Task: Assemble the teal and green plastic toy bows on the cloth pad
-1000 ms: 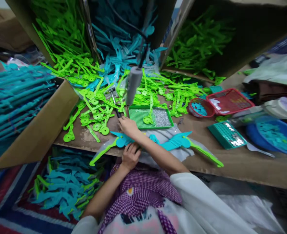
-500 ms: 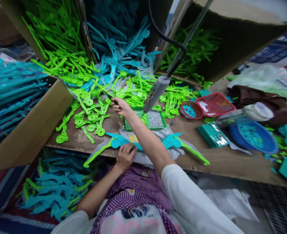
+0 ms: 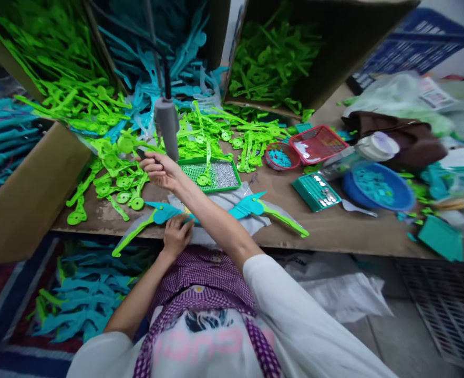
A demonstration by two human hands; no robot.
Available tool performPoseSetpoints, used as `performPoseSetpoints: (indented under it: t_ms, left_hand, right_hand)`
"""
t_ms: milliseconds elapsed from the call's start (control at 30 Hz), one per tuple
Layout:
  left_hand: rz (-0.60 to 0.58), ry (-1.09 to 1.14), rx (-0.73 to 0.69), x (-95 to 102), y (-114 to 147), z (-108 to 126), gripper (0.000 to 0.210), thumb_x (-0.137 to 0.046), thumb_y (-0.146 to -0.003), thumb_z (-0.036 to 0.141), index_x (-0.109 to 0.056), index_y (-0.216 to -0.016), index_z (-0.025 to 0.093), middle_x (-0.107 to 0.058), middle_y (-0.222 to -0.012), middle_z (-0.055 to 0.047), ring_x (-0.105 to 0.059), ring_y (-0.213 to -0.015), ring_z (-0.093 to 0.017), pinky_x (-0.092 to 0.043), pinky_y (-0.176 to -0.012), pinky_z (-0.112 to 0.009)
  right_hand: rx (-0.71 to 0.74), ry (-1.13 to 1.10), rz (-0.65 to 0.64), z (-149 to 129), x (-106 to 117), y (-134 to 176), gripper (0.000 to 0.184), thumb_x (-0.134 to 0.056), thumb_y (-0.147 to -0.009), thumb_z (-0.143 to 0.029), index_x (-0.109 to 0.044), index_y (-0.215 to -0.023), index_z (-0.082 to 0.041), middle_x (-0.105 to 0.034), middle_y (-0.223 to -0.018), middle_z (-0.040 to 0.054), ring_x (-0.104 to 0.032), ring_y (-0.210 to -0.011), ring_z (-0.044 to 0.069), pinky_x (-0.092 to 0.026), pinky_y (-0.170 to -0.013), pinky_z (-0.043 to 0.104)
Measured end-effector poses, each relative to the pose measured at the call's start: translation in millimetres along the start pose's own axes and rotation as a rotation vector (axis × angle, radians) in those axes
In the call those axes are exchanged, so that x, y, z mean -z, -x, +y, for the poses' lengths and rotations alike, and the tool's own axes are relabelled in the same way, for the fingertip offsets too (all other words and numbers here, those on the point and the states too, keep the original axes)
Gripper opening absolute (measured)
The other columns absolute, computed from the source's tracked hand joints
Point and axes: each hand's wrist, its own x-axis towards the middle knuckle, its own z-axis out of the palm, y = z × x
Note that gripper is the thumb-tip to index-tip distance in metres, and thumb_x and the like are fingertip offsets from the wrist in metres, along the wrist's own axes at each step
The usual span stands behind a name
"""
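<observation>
A turquoise and lime-green toy bow (image 3: 247, 206) lies across a grey cloth (image 3: 255, 226) at the table's front edge. My left hand (image 3: 178, 233) rests on its middle left, fingers laid over the front edge. My right arm crosses above the bow and hides part of its centre. In my closed right hand (image 3: 158, 167) is a dark, thin tool (image 3: 141, 153) whose kind I cannot make out. The tool's far end is close to a blurred green part with a round disc (image 3: 126, 143); whether they touch, I cannot tell. Loose green parts (image 3: 123, 181) surround that spot.
A grey hanging tool (image 3: 166, 126) hangs behind my right hand. Beyond the bow sits a green tray (image 3: 237, 181) of small metal pieces. Red baskets (image 3: 318, 142), a blue bowl (image 3: 407, 199) and a green box (image 3: 314, 197) stand rightward. A cardboard box (image 3: 34, 194) borders the left.
The whole view has shifted, so the bench appears farther left. My right hand has moved left over the green parts, away from the tray. My left hand stays on the bow.
</observation>
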Motion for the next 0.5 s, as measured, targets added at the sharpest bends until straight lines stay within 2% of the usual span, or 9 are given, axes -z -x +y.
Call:
performPoseSetpoints:
  t_ms: [100,200,267,333,400,500]
  left_hand:
    - [0.089,-0.054,-0.035,-2.4,1,-2,0.018,-0.055,-0.089,0.02,-0.072,-0.096,0.022,-0.068,-0.108,-0.012,-0.063,-0.108,-0.028,-0.046,-0.095,-0.047]
    - [0.199,-0.124,-0.079,-4.8,3,-1,0.016,-0.056,-0.087,0.018,-0.071,-0.088,0.02,-0.068,-0.102,-0.013,-0.063,-0.103,-0.028,-0.048,-0.092,-0.045]
    - [0.219,-0.157,-0.102,-5.5,4,-1,0.016,-0.056,-0.086,0.016,-0.071,-0.088,0.019,-0.068,-0.1,-0.013,-0.063,-0.102,-0.027,-0.048,-0.091,-0.044]
    - [0.18,-0.19,-0.09,-5.5,3,-2,0.015,-0.057,-0.084,0.016,-0.071,-0.086,0.02,-0.068,-0.099,-0.013,-0.063,-0.102,-0.028,-0.048,-0.091,-0.044]
    - [0.083,-0.215,-0.036,-4.7,3,-5,0.014,-0.059,-0.081,0.016,-0.071,-0.084,0.02,-0.069,-0.097,-0.013,-0.064,-0.101,-0.03,-0.049,-0.091,-0.047]
    - [-0.075,-0.184,0.023,-1.4,4,-5,0.02,-0.058,-0.08,0.015,-0.072,-0.093,0.02,-0.069,-0.099,-0.015,-0.063,-0.102,-0.033,-0.048,-0.091,-0.051]
  right_hand:
    - [-0.009,0.036,-0.063,2,-22,-14,0.03,-0.017,-0.106,-0.022,-0.046,-0.1,-0.016,-0.026,-0.058,-0.0111,-0.025,-0.035,0.001,-0.023,-0.029,0.005]
    - [-0.04,0.088,-0.088,1,-39,-46,0.026,-0.021,-0.106,-0.021,-0.045,-0.096,-0.017,-0.024,-0.059,-0.0106,-0.023,-0.036,0.003,-0.022,-0.029,0.007]
    - [-0.05,0.127,-0.145,2,-42,-65,0.028,-0.022,-0.106,-0.023,-0.046,-0.095,-0.017,-0.023,-0.059,-0.0107,-0.021,-0.036,0.003,-0.02,-0.029,0.008]
    - [-0.041,0.178,-0.223,8,-36,-71,0.036,-0.017,-0.107,-0.027,-0.049,-0.099,-0.014,-0.022,-0.058,-0.0111,-0.019,-0.036,0.002,-0.019,-0.031,0.009]
    - [-0.044,0.262,-0.262,20,-21,-58,0.041,-0.012,-0.107,-0.03,-0.05,-0.104,-0.014,-0.022,-0.057,-0.0115,-0.018,-0.035,0.002,-0.018,-0.032,0.011]
    - [-0.051,0.456,-0.307,51,12,-2,0.031,-0.022,-0.105,-0.031,-0.05,-0.112,-0.018,-0.03,-0.055,-0.0114,-0.027,-0.035,0.003,-0.021,-0.034,0.014]
